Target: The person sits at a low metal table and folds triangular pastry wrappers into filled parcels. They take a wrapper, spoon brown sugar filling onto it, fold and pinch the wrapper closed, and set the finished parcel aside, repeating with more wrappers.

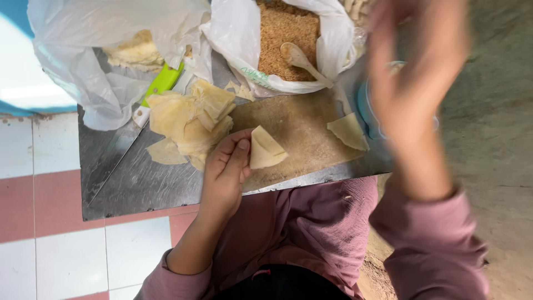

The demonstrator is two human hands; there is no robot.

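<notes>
Left hand [225, 166] pinches folded pastry cone [265, 149], open mouth up, ready for filling, over metal tray [133, 178]. Right hand [413, 89] raised at 2 o'clock, blurred, fingers loose, empty. Wrapper stack [191, 119] at 10 o'clock; crumb bag with spoon [302, 61] at 12, within reach.

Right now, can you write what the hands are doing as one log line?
left hand: holds folded pastry cone | right hand: raised, blurred, empty-looking | pastry sheet stack beside left hand | wooden spoon in crumb filling bag
</notes>
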